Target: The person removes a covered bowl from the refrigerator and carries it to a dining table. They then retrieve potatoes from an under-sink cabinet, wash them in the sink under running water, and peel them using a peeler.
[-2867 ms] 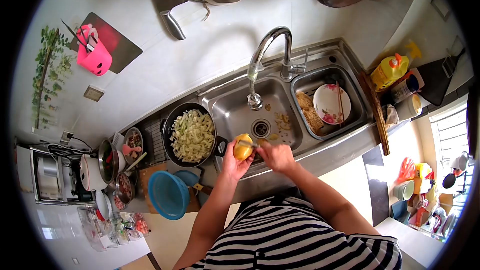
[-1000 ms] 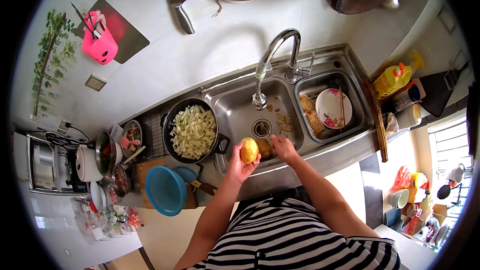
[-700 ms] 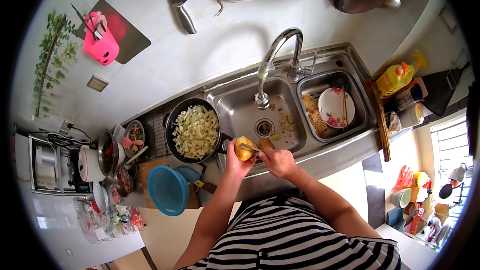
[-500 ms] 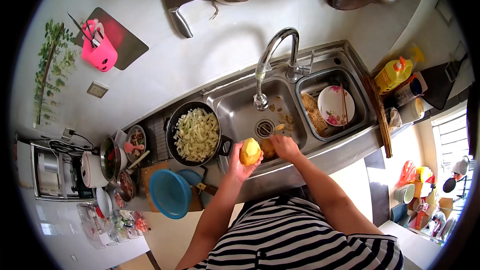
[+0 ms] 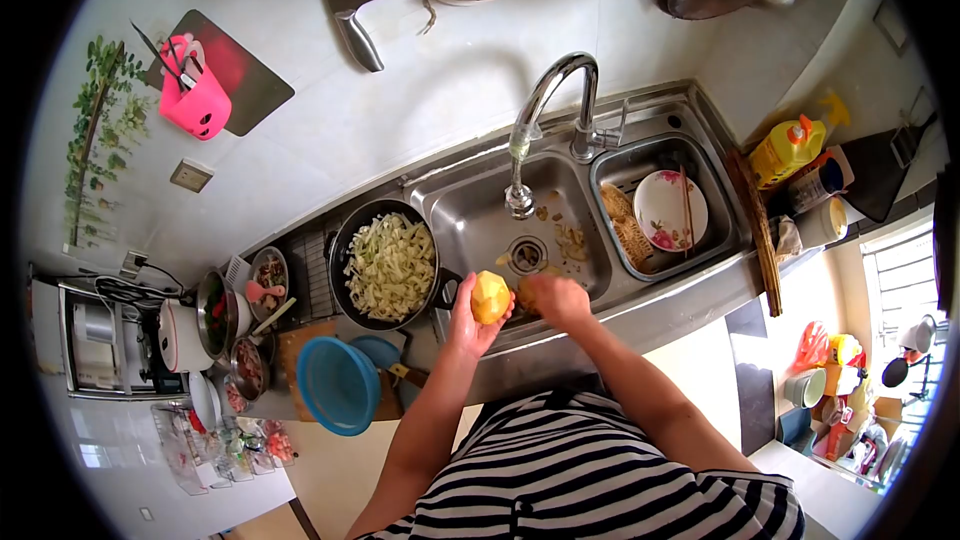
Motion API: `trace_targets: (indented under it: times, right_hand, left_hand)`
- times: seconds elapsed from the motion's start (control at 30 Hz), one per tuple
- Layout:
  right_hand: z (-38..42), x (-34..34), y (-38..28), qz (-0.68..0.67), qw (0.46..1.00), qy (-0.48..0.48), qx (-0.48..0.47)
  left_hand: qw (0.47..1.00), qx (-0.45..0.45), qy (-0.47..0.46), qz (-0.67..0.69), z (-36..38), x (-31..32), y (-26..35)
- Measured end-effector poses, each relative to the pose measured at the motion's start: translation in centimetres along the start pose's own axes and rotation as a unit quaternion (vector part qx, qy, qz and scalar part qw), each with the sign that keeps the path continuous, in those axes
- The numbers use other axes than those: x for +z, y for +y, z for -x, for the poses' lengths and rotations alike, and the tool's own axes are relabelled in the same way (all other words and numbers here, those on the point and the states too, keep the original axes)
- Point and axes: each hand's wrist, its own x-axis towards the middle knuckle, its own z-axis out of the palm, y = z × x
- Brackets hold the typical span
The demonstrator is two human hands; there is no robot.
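In my left hand point(image 5: 470, 325) is a mostly peeled yellow potato point(image 5: 491, 298), held up over the front edge of the sink, its faceted top facing me. My right hand point(image 5: 562, 300) is just right of it, closed and blurred; whatever its fingers grip is hidden. Between the hands, low in the sink, a brown unpeeled potato point(image 5: 526, 292) shows in part. Peel scraps point(image 5: 570, 242) lie on the bottom of the metal sink basin point(image 5: 460, 225), around the drain point(image 5: 527, 255).
A black pan point(image 5: 345, 305) of chopped pale vegetable stands left of the sink. Beside it are a blue basin point(image 5: 340, 387) and a knife handle point(image 5: 410, 376). The faucet point(image 5: 540, 100) arches over the sink. A grey tub point(image 5: 612, 172) at right holds a floral plate point(image 5: 672, 198) and chopsticks.
My left hand has shifted slightly left with the potato, which shows more cut facets. My right hand has turned and blurred near the sink's front edge. More peel lies in the basin.
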Motion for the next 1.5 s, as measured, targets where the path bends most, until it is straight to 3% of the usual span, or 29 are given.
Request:
trace_targets:
  times: [0.03,0.1,0.13,0.2,0.33,0.43,0.5,0.57,0.63,0.67,0.7,0.73,0.77,0.83,0.87,0.9,0.97,1.03,1.1,1.17,1.23,1.3,1.37,1.4,1.43,1.5]
  right_hand:
    - [-1.2,1.7,2.1,-0.048,0.993,0.027,0.105]
    - [-0.8,0.4,2.3,-0.085,0.990,0.082,0.072]
    - [-0.3,0.2,1.8,-0.085,0.991,0.077,0.071]
    - [0.5,-0.3,0.7,-0.127,0.990,0.063,-0.028]
    - [3.2,-2.7,-4.1,-0.102,0.990,0.066,-0.066]
    - [1.4,-0.5,-2.6,-0.056,0.994,0.087,-0.034]
    - [-0.9,2.9,0.7,-0.021,0.999,0.041,-0.020]
    - [-2.1,5.0,4.5,-0.040,0.995,0.058,0.076]
    - [-1.4,2.9,3.6,-0.110,0.988,0.094,0.052]
    - [-1.0,1.9,2.9,-0.312,0.942,-0.011,0.123]
    - [-0.2,0.3,1.6,-0.493,0.841,-0.113,0.189]
    - [0.9,-2.1,-0.7,-0.576,0.785,-0.127,0.192]
    - [1.1,-2.8,-1.9,-0.575,0.785,-0.128,0.192]
    - [1.2,-3.2,-3.3,-0.667,0.713,-0.134,0.168]
    - [1.0,-2.8,-3.0,-0.623,0.755,-0.120,0.165]
    - [0.8,-2.8,-2.8,-0.625,0.754,-0.119,0.166]
    - [0.1,-3.3,-1.8,-0.623,0.774,-0.074,0.084]
    - [0.2,-5.7,-1.5,-0.628,0.765,-0.117,0.084]
    - [0.0,-6.1,-1.2,-0.541,0.834,-0.105,-0.039]
    - [-0.1,-6.2,-0.7,-0.506,0.852,-0.128,-0.037]
    - [0.0,-5.6,-0.5,-0.334,0.930,-0.125,-0.088]
    - [0.5,-5.2,-0.8,-0.326,0.936,-0.078,-0.104]
    - [1.0,-5.3,-1.3,-0.291,0.956,-0.044,0.008]
    - [1.4,-4.8,-1.6,-0.234,0.970,0.068,-0.008]
    - [2.0,-4.7,-1.5,-0.233,0.970,0.068,-0.008]
    - [3.2,-4.9,-1.4,-0.109,0.989,0.099,-0.014]
  left_hand:
    - [1.000,0.000,-0.002,-0.003,0.0,0.2,0.0]
    - [1.000,0.017,0.007,-0.002,0.4,0.9,-0.1]
    - [0.999,0.029,0.028,-0.007,0.6,1.3,0.0]
    - [0.998,0.043,0.040,0.008,0.3,0.7,0.1]
    - [0.995,0.059,0.081,0.017,0.1,0.8,0.2]
    - [0.997,0.046,0.050,0.028,-0.5,-0.4,0.0]
    - [0.999,0.025,0.026,0.036,-0.6,-0.4,-0.1]
    - [0.999,0.024,-0.018,0.041,0.1,0.8,0.1]
    - [0.999,0.045,-0.021,0.013,0.3,0.7,0.3]
    - [0.994,0.109,0.000,-0.003,0.2,1.2,0.0]
    - [0.985,0.172,0.020,-0.019,0.2,1.8,-0.2]
    - [0.983,0.184,-0.001,-0.010,0.6,2.1,-0.2]
    - [0.983,0.185,-0.001,-0.009,0.6,2.3,-0.4]
    - [0.963,0.247,-0.037,-0.100,0.6,2.7,-1.2]
    - [0.957,0.255,-0.052,-0.127,0.6,2.5,-1.5]
    - [0.957,0.254,-0.051,-0.129,1.1,2.9,-1.3]
    - [0.972,0.166,-0.048,-0.159,2.1,3.8,-0.7]
    - [0.974,0.132,-0.035,-0.182,2.5,3.6,-0.2]
    - [0.936,0.081,-0.041,-0.339,2.4,3.6,0.7]
    - [0.923,0.083,-0.065,-0.370,2.1,4.0,1.4]
    - [0.887,0.064,-0.073,-0.452,2.3,4.4,1.6]
    - [0.891,0.048,-0.064,-0.448,2.2,4.3,1.6]
    - [0.931,0.020,-0.048,-0.360,1.9,3.9,1.1]
    - [0.931,0.020,-0.049,-0.360,1.7,3.6,0.8]
    - [0.942,0.013,-0.032,-0.334,1.4,3.3,0.5]
    - [0.952,0.006,-0.015,-0.305,1.2,2.9,0.2]
